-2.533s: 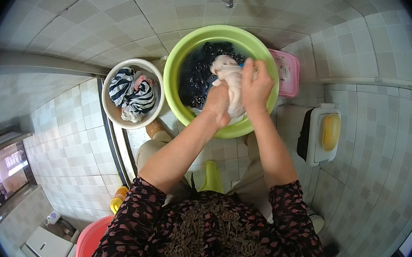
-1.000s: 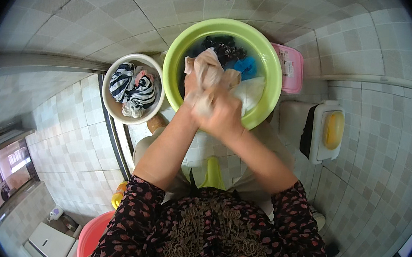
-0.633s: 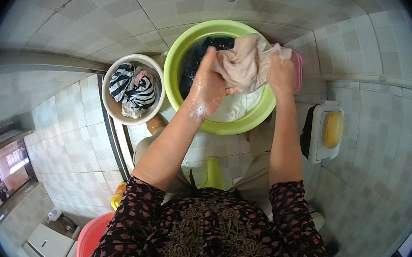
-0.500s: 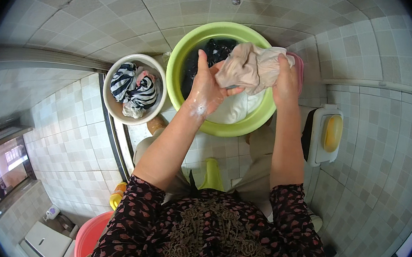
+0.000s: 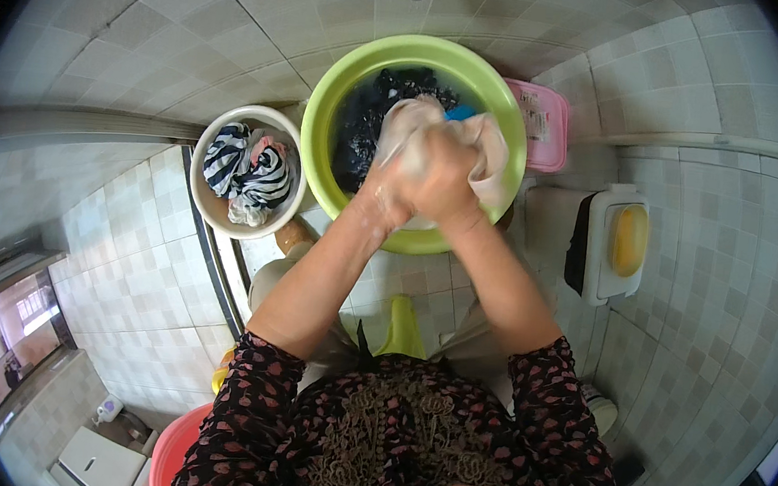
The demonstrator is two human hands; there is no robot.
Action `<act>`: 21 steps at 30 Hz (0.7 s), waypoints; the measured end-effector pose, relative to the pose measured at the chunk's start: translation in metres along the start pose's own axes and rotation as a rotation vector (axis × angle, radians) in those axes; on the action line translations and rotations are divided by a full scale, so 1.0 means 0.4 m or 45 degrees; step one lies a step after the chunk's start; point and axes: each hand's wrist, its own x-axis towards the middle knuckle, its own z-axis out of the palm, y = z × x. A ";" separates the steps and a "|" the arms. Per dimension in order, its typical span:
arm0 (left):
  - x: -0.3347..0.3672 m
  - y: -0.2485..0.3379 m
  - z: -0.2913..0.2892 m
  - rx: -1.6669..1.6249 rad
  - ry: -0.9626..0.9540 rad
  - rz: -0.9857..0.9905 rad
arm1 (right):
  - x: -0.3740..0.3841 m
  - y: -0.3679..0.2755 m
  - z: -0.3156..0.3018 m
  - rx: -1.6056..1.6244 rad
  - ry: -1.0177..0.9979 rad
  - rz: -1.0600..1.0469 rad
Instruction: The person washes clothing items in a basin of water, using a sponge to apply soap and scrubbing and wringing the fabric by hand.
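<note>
At lower left, partly behind the sleeve: red-pink basin [image 5: 171, 447]. Farther along: white basin [image 5: 242, 232], with striped cloth [image 5: 266, 180] bunched inside. At centre: green basin [image 5: 321, 119], with dark cloth [image 5: 358, 146] in water toward its left. Above it: left hand [image 5: 392, 192] against pale cloth [image 5: 491, 154], fingers mostly hidden; cannot tell whether open or closed. Touching it: right hand [image 5: 445, 169], slightly blurred, fingers curled around pale cloth. Pale cloth over green basin, bunched at both hands, loose fold toward right. Just beyond rim: pink container [image 5: 549, 132].
</note>
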 end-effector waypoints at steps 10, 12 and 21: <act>-0.026 0.049 0.107 0.158 0.301 0.069 | 0.027 0.068 -0.038 1.177 0.130 1.449; -0.025 0.062 0.106 0.100 0.265 0.101 | 0.046 0.079 -0.061 1.786 0.216 1.651; -0.049 0.054 0.112 -0.181 -0.158 0.033 | 0.062 0.041 -0.096 2.115 0.277 1.725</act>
